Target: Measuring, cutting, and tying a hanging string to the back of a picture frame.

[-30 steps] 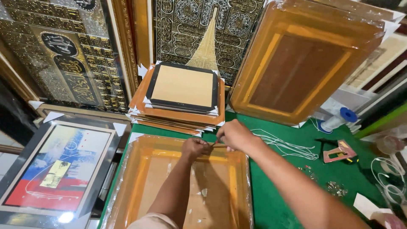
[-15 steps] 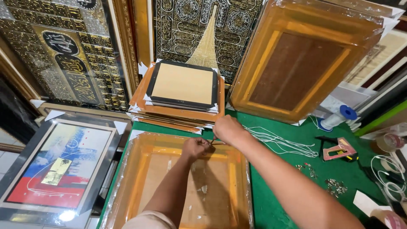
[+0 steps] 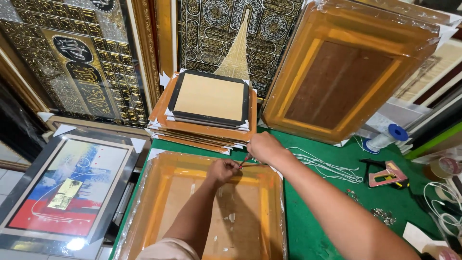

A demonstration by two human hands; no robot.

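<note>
Here, lower centre of frame, the left hand (image 3: pixel 222 169) and right hand (image 3: pixel 263 147) pinch a small red tool (image 3: pixel 246 159), apparently a screwdriver, at the top rail of a plastic-wrapped orange frame (image 3: pixel 159 202) lying face-down; fastening looks unfinished.

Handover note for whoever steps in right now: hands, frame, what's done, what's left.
Left hand: closed, on the top rail of the plastic-wrapped orange frame, which lies back-up on the green table.
Right hand: fingers pinched on a small red-handled tool at the same spot, mid top rail.
Nearby: white cord and a red stapler-like tool to the right; stack of frames behind.
Done: frame wrapped and laid back-up.
Left: no cord or hanger visible on the back; whatever is being fixed at the top rail looks unfinished.
</note>
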